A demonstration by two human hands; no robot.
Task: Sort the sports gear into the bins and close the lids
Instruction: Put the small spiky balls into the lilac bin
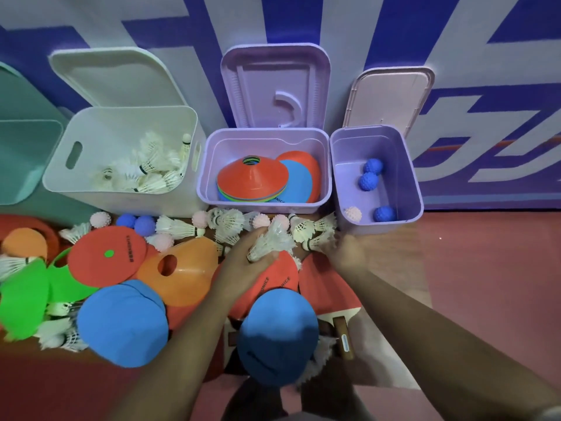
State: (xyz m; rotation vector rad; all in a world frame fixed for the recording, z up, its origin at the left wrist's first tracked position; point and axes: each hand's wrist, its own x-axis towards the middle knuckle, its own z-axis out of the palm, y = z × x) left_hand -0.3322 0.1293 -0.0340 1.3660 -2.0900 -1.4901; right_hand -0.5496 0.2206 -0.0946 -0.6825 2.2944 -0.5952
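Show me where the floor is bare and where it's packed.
Bare: the red floor right of the small purple bin and the right hand. Crowded: the strip before the white bin and wide purple bin, full of shuttlecocks and spiky balls; the left side, heaped with discs.

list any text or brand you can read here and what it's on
"NICE", start cut off: blue disc in the middle purple bin.
"NICE", partly hidden: red discs below the left hand.
Too blurred: dark print on the red disc at left; sticker on the wooden handle.
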